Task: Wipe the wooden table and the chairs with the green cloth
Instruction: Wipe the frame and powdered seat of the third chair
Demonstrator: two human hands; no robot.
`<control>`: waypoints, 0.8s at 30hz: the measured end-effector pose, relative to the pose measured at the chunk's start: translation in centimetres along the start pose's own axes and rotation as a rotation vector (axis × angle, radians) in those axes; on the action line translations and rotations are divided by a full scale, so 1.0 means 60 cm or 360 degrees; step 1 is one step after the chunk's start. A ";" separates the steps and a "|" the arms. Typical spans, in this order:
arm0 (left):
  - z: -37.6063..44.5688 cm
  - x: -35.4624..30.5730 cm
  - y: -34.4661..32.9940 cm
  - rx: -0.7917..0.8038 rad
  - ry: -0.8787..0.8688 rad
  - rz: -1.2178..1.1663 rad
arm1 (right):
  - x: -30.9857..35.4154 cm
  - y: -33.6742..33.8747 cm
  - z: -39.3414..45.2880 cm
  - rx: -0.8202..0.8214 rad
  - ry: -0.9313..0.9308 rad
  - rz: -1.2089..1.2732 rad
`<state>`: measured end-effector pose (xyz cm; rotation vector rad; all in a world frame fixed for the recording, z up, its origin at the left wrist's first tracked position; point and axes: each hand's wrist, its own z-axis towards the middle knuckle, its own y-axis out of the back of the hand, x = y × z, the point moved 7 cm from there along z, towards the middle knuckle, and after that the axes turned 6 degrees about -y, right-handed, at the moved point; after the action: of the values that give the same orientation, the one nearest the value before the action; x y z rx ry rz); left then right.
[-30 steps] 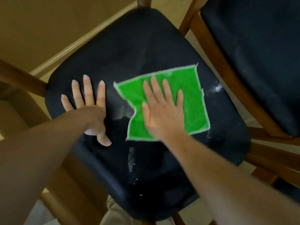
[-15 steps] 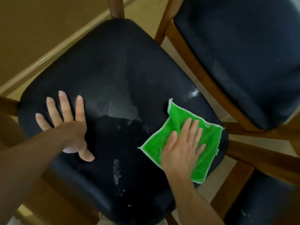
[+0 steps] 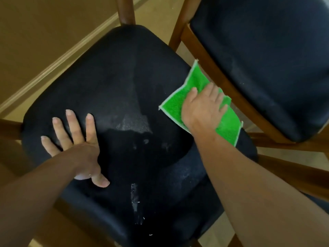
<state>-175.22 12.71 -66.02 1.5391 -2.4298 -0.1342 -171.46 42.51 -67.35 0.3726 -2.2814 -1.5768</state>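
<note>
1. Landmark: black chair seat (image 3: 124, 82).
2. Green cloth (image 3: 192, 97) lies at the seat's right edge, partly overhanging.
3. Right hand (image 3: 204, 106) presses flat on the cloth, fingers extended.
4. Left hand (image 3: 74, 145) rests on the seat's left part, fingers spread, holding nothing.
5. Whitish smears (image 3: 135, 122) mark the seat's centre.
6. Second chair (image 3: 267, 50) stands just right of the seat.

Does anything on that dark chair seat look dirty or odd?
Yes. The black seat cushion carries a whitish streak near its front edge and a pale dusty patch at its middle, both away from the green cloth.
</note>
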 end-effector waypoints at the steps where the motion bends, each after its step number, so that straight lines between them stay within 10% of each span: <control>1: -0.001 -0.001 0.001 0.0000 -0.0004 0.0008 | 0.023 -0.006 -0.006 0.0022 0.0103 -0.0065; 7: -0.004 -0.004 0.001 -0.0001 0.0021 0.0035 | 0.069 -0.025 -0.054 0.0075 0.0706 -0.0173; 18: 0.007 0.007 0.000 -0.0010 0.0005 -0.0026 | -0.076 -0.007 -0.061 0.0002 -0.0197 0.0047; 24: 0.017 0.008 -0.003 -0.0019 0.0023 -0.0003 | 0.088 -0.023 -0.034 0.0040 0.0235 -0.0127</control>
<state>-175.56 12.16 -66.98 1.5320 -2.4121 -0.1376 -175.34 38.19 -67.33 0.5739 -2.2008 -1.5055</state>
